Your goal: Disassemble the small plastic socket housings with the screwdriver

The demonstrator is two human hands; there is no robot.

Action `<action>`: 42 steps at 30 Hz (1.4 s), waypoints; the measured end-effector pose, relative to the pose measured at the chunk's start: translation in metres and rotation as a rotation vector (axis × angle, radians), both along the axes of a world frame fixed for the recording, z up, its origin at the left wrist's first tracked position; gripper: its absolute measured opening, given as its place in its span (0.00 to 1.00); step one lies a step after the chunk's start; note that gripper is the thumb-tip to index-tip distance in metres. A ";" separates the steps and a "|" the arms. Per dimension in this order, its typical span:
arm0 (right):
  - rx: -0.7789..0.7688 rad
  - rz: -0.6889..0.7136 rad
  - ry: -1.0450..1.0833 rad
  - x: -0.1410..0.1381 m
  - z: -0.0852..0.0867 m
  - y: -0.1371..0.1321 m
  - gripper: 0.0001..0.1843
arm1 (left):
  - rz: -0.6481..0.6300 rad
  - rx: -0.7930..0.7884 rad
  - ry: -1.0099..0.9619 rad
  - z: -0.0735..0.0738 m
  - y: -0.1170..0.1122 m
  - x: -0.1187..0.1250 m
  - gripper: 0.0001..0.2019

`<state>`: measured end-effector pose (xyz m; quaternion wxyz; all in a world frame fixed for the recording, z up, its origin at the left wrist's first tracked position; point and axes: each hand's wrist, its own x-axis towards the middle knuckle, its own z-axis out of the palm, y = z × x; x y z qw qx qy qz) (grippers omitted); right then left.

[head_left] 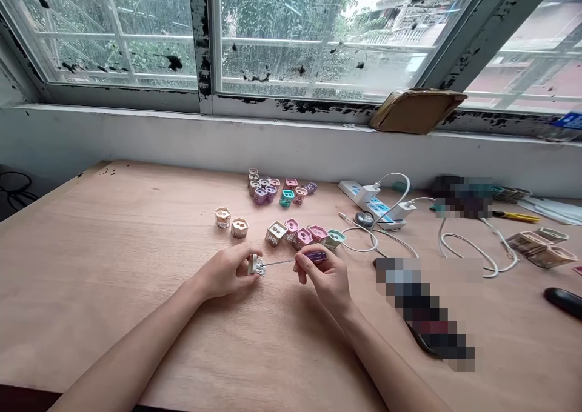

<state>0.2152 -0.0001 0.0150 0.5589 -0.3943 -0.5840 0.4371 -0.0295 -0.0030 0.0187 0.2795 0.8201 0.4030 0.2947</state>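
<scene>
My left hand (pixel 225 271) grips a small white plug housing (pixel 256 265) with metal parts showing at its end. My right hand (pixel 322 275) pinches a small screwdriver (pixel 313 257) with a purple handle. Its thin steel shaft reaches across to the housing, and the tip meets it at the metal parts. Just beyond my hands lies a loose row of hexagonal plug housings (pixel 302 235) in white, pink and teal. A further cluster of pink, purple and teal housings (pixel 273 188) sits farther back, with two white ones (pixel 230 223) to the left.
The hands work over a plywood table (pixel 136 266). A white power strip (pixel 370 203) with white cables lies to the right, beside a yellow-handled tool (pixel 516 216), small boxes (pixel 541 248) and a black object (pixel 564 302). Pixelated objects cover parts of the right side. A window sill runs behind.
</scene>
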 end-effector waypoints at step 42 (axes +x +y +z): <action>0.037 0.010 -0.009 0.002 0.002 -0.003 0.16 | -0.100 0.117 -0.048 -0.007 0.004 -0.002 0.07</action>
